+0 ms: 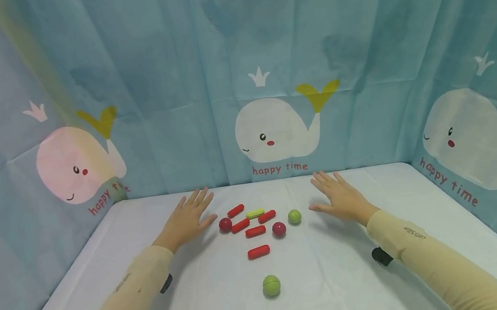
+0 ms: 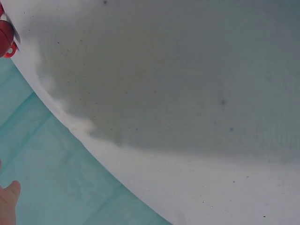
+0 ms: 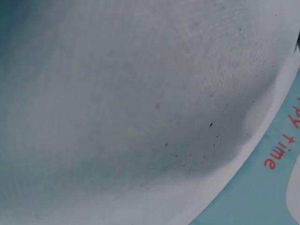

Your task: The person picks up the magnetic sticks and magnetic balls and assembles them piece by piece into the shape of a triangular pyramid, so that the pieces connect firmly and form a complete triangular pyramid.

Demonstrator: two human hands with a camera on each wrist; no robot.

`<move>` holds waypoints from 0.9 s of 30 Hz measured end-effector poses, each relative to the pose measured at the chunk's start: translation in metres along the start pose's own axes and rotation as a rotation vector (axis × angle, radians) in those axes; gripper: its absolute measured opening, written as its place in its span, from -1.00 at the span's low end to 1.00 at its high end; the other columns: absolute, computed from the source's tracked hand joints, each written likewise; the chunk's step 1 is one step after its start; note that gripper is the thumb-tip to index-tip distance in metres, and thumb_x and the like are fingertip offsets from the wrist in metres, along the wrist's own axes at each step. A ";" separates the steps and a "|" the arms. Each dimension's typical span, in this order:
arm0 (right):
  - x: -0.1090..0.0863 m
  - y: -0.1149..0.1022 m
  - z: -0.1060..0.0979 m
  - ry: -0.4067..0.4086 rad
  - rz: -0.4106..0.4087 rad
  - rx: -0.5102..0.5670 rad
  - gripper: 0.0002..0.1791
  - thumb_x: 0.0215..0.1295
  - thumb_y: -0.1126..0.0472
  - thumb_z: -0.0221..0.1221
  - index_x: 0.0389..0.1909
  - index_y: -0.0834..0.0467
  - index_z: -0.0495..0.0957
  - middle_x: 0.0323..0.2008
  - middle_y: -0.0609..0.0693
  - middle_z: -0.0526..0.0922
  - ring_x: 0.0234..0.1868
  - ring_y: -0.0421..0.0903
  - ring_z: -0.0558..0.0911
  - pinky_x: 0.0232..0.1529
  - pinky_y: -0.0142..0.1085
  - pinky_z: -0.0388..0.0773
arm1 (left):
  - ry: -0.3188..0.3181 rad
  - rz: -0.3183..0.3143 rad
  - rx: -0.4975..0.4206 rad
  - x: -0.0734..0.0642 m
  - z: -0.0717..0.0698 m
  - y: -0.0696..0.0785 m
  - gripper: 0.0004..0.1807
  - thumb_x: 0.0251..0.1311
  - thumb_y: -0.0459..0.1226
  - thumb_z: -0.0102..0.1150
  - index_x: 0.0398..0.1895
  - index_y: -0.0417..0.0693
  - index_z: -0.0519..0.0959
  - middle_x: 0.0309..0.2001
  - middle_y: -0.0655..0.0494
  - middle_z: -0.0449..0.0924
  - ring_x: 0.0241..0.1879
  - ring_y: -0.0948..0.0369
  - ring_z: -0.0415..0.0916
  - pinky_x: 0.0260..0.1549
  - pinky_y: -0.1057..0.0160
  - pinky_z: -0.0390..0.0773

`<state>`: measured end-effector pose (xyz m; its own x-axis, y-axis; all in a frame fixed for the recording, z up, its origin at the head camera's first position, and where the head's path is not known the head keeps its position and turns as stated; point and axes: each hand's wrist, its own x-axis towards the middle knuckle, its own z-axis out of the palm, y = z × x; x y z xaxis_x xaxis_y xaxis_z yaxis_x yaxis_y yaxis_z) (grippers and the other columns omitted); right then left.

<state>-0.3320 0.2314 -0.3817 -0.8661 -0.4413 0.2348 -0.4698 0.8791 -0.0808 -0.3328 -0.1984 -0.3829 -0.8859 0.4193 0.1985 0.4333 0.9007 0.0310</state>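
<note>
A red ball (image 1: 225,225) (round, no long axis) lies just right of the left hand (image 1: 188,223), well apart from the right hand (image 1: 343,201). Both hands' fingers are apart, empty.

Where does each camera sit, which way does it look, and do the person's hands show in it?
Head: worn on the head, looking forward and down at the white table and blue curtain; the left hand, right hand and sleeves show.
Left wrist: worn there, looking at shadowed table and curtain; a fingertip peeks in lower left.
Right wrist: worn there, looking at table and curtain; no hand plainly shows.
Shared: head and right wrist both show the red word "time" on the curtain.
</note>
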 end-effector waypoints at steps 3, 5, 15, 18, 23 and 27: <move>-0.001 -0.006 -0.002 -0.010 0.001 0.005 -0.06 0.31 -0.28 0.14 0.50 0.24 0.16 0.54 0.20 0.12 0.57 0.18 0.06 0.55 0.15 -0.15 | 0.004 0.007 0.007 -0.001 0.002 0.002 -0.22 0.39 0.08 0.00 0.56 -0.06 0.10 0.58 -0.12 0.01 0.55 -0.15 -0.04 0.46 -0.28 -0.01; -0.002 -0.010 -0.003 -0.018 0.000 0.007 -0.06 0.30 -0.28 0.15 0.50 0.23 0.15 0.54 0.19 0.12 0.58 0.18 0.06 0.55 0.15 -0.16 | 0.004 0.011 0.013 -0.002 0.002 0.003 -0.22 0.39 0.08 0.01 0.55 -0.05 0.11 0.57 -0.12 0.02 0.56 -0.15 -0.04 0.47 -0.27 -0.01; -0.004 -0.022 -0.004 -0.025 -0.026 0.015 -0.07 0.30 -0.27 0.15 0.51 0.19 0.15 0.55 0.14 0.11 0.59 0.14 0.05 0.56 0.13 -0.17 | -0.003 0.028 0.013 -0.010 -0.003 0.014 -0.21 0.34 0.08 0.07 0.55 -0.01 0.14 0.57 -0.11 0.04 0.55 -0.16 -0.03 0.46 -0.30 -0.05; -0.005 -0.025 -0.003 -0.019 -0.050 0.022 -0.08 0.30 -0.26 0.16 0.50 0.21 0.17 0.55 0.15 0.12 0.58 0.14 0.07 0.56 0.12 -0.15 | 0.005 0.043 0.009 -0.011 -0.002 0.016 -0.22 0.34 0.08 0.08 0.54 -0.02 0.16 0.56 -0.11 0.06 0.55 -0.15 -0.02 0.46 -0.30 -0.04; -0.009 -0.030 -0.003 -0.013 -0.075 0.031 -0.07 0.28 -0.27 0.18 0.49 0.22 0.19 0.54 0.14 0.15 0.58 0.14 0.08 0.56 0.11 -0.14 | 0.005 0.066 0.010 -0.014 0.000 0.020 -0.23 0.35 0.07 0.08 0.53 -0.02 0.17 0.56 -0.10 0.08 0.55 -0.15 -0.01 0.46 -0.30 -0.03; -0.011 -0.033 -0.004 -0.009 -0.084 0.035 -0.06 0.27 -0.28 0.18 0.49 0.21 0.19 0.54 0.14 0.15 0.58 0.14 0.09 0.56 0.11 -0.13 | 0.015 0.082 0.009 -0.016 0.000 0.023 -0.24 0.34 0.05 0.09 0.53 -0.02 0.19 0.55 -0.09 0.10 0.54 -0.15 0.01 0.46 -0.29 -0.01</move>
<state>-0.3061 0.2082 -0.3780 -0.8249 -0.5150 0.2330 -0.5464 0.8321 -0.0954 -0.3088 -0.1838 -0.3854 -0.8446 0.4902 0.2151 0.5029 0.8643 0.0048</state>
